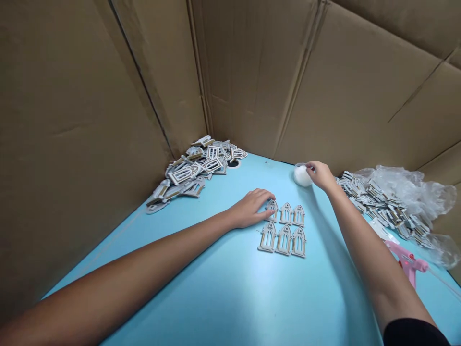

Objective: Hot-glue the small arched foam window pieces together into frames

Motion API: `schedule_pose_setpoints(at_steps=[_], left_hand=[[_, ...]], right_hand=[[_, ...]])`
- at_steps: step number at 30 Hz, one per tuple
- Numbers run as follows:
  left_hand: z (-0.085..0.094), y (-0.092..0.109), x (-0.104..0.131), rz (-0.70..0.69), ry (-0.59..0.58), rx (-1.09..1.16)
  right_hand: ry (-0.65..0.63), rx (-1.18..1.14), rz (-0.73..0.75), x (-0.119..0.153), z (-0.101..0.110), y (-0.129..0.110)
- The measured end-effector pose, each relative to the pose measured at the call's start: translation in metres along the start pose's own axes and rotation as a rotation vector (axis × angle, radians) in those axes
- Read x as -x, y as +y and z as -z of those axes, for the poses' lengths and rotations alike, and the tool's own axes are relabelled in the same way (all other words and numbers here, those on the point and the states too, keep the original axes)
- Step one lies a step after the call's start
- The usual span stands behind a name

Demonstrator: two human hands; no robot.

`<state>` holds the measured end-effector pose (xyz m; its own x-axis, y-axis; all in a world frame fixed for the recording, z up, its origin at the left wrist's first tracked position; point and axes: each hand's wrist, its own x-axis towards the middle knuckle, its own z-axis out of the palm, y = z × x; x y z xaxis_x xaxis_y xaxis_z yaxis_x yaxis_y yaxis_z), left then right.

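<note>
Small arched window-shaped pieces lie flat on the blue table in two rows of three. My left hand [252,209] rests at the far-left piece [272,206], its thumb and fingers closed around the edges and partly covering it. Beside it in the far row stand out two more arched pieces, such as the middle one [286,214]. The nearer row [284,239] is untouched by either hand. Farther off, my right hand [320,175] pinches its fingertips at the side of a small clear dish of white material [301,176]. Whatever sits between those fingertips is too small to make out.
A heap of window-shaped pieces [194,168] lies at the left by the cardboard wall [252,72]. Another heap [389,206] spills from a clear plastic bag [418,192] at the right. A pink glue gun [406,262] lies beyond my right forearm.
</note>
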<state>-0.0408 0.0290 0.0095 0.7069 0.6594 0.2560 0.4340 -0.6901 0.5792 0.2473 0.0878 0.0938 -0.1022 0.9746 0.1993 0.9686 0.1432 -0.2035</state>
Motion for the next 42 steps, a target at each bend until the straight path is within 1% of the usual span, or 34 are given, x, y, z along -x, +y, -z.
schedule_pose_setpoints(at_steps=[2, 4, 7, 10, 13, 17, 21, 23, 25, 27, 29, 30, 32, 35, 38, 42], left_hand=[[0.000, 0.000, 0.000, 0.002, -0.005, 0.004], [0.000, 0.000, -0.001, 0.003, -0.006, 0.005], [0.000, -0.001, -0.001, 0.009, -0.004, 0.008], [-0.001, -0.001, 0.000, 0.014, -0.005, 0.018], [-0.002, -0.001, 0.000, 0.014, 0.000, 0.032], [-0.002, -0.001, 0.000, 0.012, 0.022, 0.073], [-0.002, 0.000, 0.002, 0.028, 0.052, 0.160], [-0.001, 0.001, 0.002, 0.054, 0.084, 0.226], [-0.001, 0.004, 0.001, 0.097, 0.142, 0.316], [-0.001, 0.008, -0.001, 0.148, 0.215, 0.436], [-0.004, 0.015, -0.005, 0.191, 0.258, 0.589], [-0.007, 0.018, -0.007, 0.206, 0.252, 0.674], [-0.012, 0.026, -0.009, 0.224, 0.197, 0.840], [-0.019, 0.034, -0.009, 0.247, 0.112, 1.031], [-0.019, 0.035, -0.008, 0.284, 0.108, 1.129], [-0.012, 0.031, -0.008, 0.304, 0.155, 1.170]], right_hand=[[-0.088, 0.039, -0.004, -0.019, -0.002, -0.001], [-0.167, 0.067, -0.002, -0.031, -0.006, -0.002], [-0.240, 0.082, -0.006, -0.037, -0.012, -0.003], [-0.254, 0.054, -0.005, -0.038, -0.013, -0.001], [-0.173, -0.006, -0.001, -0.035, -0.008, 0.002], [0.034, -0.117, -0.060, -0.030, 0.000, 0.008], [0.212, -0.279, -0.137, -0.024, 0.002, 0.009], [0.276, -0.388, -0.151, -0.017, 0.002, 0.004], [0.312, -0.512, -0.139, -0.006, 0.001, -0.007], [0.303, -0.637, -0.103, 0.012, -0.002, -0.023], [0.260, -0.743, -0.061, 0.035, -0.009, -0.042], [0.232, -0.785, -0.044, 0.047, -0.014, -0.051], [0.178, -0.851, -0.025, 0.070, -0.025, -0.068], [0.115, -0.906, -0.013, 0.095, -0.039, -0.084], [0.100, -0.909, 0.016, 0.106, -0.045, -0.087], [0.097, -0.843, 0.076, 0.110, -0.041, -0.084]])
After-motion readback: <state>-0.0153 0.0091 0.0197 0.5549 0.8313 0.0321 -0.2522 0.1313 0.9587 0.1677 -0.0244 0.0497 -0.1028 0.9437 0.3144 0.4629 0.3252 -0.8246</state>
